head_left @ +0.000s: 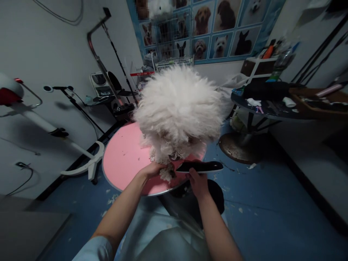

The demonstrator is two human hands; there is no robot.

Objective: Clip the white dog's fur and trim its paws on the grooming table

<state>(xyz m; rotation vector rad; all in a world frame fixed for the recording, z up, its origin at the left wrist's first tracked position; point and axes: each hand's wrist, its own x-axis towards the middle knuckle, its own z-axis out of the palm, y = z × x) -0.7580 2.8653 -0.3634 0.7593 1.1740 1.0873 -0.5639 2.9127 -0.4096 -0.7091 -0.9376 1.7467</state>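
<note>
A fluffy white dog (179, 105) is on a round pink grooming table (122, 156), its head fur puffed out and hiding most of its body. My left hand (153, 169) is closed around one of its front legs, and the curly paw (166, 173) sticks out past my fingers. In my right hand (199, 183) is a hair clipper (199, 166), black on top with a pale underside. It lies level, its narrow end pointing left at the paw. My grip hides part of its underside, and I cannot tell whether the tip touches the fur.
At the right, a dark round table (261, 107) carries tools, tissues and a wooden tray (318, 98). A grooming arm (95, 50) rises behind the pink table. On the left stands a white floor stand (40, 121). Fur clippings lie on the blue floor (258, 210).
</note>
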